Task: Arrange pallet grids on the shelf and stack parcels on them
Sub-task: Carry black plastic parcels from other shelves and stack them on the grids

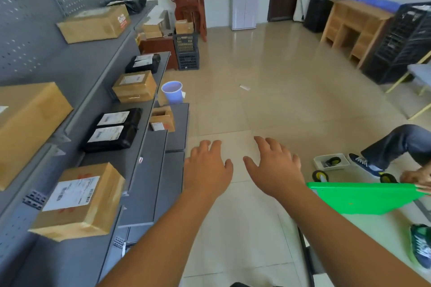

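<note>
Left hand (206,167), right hand (272,165): both empty, fingers spread and released, above the floor beside the shelf (144,184); cardboard parcel (79,200) and black bags (112,130) lie on its tiers.
Risk: the cardboard parcel sits at its tier's edge; a passing forearm could tip it off.
Unclear: black stack (405,39) far right, possibly pallet grids; green board (363,198) cut off by the frame.

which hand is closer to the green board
Right. The right hand hovers just left of the green board; the left hand is farther away, nearer the shelf.
</note>
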Tool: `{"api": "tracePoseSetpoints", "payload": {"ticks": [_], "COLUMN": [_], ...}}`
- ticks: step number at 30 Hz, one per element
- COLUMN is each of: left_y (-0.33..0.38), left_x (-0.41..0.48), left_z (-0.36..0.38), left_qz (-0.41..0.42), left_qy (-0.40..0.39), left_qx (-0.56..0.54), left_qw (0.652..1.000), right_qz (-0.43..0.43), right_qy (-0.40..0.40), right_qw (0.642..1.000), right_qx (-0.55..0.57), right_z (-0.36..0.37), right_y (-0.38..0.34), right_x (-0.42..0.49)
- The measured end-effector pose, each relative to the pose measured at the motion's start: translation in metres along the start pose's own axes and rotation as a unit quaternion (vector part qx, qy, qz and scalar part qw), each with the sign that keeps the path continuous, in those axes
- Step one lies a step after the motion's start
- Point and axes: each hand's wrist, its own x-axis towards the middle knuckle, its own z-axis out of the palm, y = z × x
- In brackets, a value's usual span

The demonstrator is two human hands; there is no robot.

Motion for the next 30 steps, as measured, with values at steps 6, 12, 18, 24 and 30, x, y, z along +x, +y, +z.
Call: {"api": "tracePoseSetpoints", "payload": {"ticks": [6,12,18,24,30], "left_y": [0.007,0.009,-0.012,-0.068,-0.136], "left_x": [0.101,0.195,0.257,0.303,0.356], "left_z": [0.012,0.005,0.001,-0.006,-0.020], "left_qz": [-0.012,-0.084,-0.175,-0.266,-0.308], "left_qy": [-0.001,0.021,0.030,0.029,0.038], "left_qx": [0.005,0.010,0.008,0.004,-0.017], "left_qw": [1.000,0.996,0.984,0.964,0.950], "right_qz": [-0.018,-0.088,-0.186,-0.271,-0.326], "right_qy": [-0.011,-0.030,-0.058,-0.087,-0.099], "right_qw": [1.000,0.996,0.981,0.959,0.940], "right_qx": [0.007,0.010,0.010,0.012,-0.001], "right_z": [0.004,-0.004,0.003,0.028,0.047], "right_y": [0.001,-0.008,-0.049,-0.109,-0.187], "right_x": [0.107,0.225,0.318,0.380,0.441]}}
